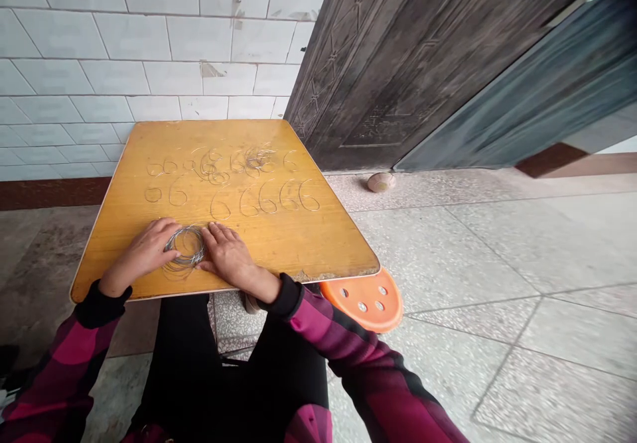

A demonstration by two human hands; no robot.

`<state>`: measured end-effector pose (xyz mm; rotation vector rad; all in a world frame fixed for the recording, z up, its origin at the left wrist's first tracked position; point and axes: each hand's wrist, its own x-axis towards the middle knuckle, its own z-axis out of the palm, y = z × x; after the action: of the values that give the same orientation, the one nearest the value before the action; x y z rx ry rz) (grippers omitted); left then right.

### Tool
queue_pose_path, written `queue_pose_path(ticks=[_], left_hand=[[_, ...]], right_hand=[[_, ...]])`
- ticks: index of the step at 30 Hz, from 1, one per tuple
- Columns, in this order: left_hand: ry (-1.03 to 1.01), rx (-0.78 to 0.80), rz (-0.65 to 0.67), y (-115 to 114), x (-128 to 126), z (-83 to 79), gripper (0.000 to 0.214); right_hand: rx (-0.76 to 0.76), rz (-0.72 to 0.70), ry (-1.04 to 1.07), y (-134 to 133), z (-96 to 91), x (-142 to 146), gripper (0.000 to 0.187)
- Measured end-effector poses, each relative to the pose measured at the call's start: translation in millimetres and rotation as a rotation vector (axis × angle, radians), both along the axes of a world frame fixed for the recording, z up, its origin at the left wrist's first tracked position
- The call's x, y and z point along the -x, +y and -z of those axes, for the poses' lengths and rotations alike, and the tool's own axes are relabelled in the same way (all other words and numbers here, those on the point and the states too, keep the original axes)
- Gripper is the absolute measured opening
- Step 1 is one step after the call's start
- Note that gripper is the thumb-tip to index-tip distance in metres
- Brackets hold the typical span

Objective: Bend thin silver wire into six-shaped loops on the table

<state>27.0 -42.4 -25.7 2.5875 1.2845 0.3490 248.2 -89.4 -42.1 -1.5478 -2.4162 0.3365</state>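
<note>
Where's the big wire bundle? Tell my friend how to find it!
Find the yellow table by the tiled wall. At its near edge, look between the left hand and the right hand. The wire bundle sits there, many thin loops piled together, while the other wires lie alone, bent like sixes.

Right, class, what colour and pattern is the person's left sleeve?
The left sleeve is magenta-and-black check, seen best in the head view.
</note>
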Motion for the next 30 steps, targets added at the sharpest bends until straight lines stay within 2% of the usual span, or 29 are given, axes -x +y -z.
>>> queue_pose_path(ticks=[8,13,16,18,20,23,27,30], left_hand=[[-0.060,-0.091,-0.112,16,23,2.1,0.025],[-0.061,-0.128,-0.199,18,34,-1.9,0.021],[-0.028,-0.122,-0.203,15,35,-6.8,0.022],[-0.006,-0.111,-0.210,14,33,-9.3,0.022],[0.023,-0.104,-0.224,12,32,-10.4,0.021],[0.043,-0.084,-0.244,12,29,-9.4,0.021],[0.000,-0.075,-0.254,11,29,-5.5,0.020],[-0.026,-0.049,-0.227,10,33,-3.5,0.020]], right_hand=[[-0.007,-0.052,-0.027,36,-7.3,50,0.084],[0.030,-0.169,0.062,47,-3.5,42,0.091],[0.034,-0.155,0.085,44,-5.7,23,0.093],[0.030,-0.100,0.072,42,-9.6,11,0.079],[0.028,-0.052,0.030,43,-15.0,4,0.055],[0.016,-0.008,-0.093,47,-23.3,7,0.030],[-0.019,0.003,-0.249,56,-32.6,22,0.028],[-0.031,0.030,-0.280,63,-41.7,21,0.025]])
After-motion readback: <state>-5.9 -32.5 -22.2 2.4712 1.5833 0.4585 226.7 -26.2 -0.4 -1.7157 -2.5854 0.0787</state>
